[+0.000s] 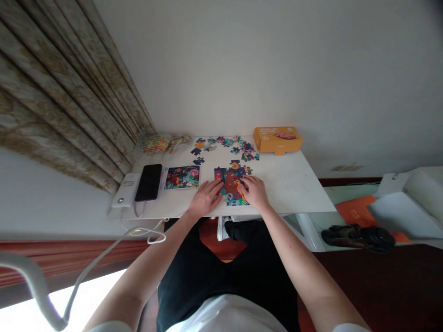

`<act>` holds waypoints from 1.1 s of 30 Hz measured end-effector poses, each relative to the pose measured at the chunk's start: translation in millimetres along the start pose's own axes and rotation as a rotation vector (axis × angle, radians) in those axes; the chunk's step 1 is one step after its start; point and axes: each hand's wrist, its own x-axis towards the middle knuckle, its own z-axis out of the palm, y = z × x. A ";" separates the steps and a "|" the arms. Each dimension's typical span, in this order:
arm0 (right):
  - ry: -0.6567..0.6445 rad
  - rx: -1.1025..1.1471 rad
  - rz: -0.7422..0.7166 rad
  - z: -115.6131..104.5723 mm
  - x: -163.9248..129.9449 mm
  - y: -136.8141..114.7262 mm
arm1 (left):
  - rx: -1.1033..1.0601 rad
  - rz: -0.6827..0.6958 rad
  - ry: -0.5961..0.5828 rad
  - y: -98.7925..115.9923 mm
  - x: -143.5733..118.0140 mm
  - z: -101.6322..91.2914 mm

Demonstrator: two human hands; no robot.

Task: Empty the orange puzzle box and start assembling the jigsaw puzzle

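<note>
While both hands press flat, left hand (205, 198), right hand (254, 191), puzzle (231, 180) beneath fingertips.

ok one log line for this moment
left hand flat on puzzle | right hand pressing puzzle | loose pieces behind | reference picture left | orange box far right

The table (294, 184) is plain white. The half-built puzzle (232, 180) shows a rust-brown middle with teal, blue and orange around it, and the loose pieces (224, 145) carry the same teal, navy and orange. The picture card (182, 177) is dark blue with red and pink blooms. The box (277, 139) is orange-yellow, the phone (149, 182) black, the power bank (126, 190) white. The curtain (51, 101) has a faded beige-and-olive floral pattern.
</note>
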 end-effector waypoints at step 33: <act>-0.069 -0.027 -0.118 15.0 0.1 -27.1 | 0.111 -0.078 0.041 -1.9 -0.5 2.4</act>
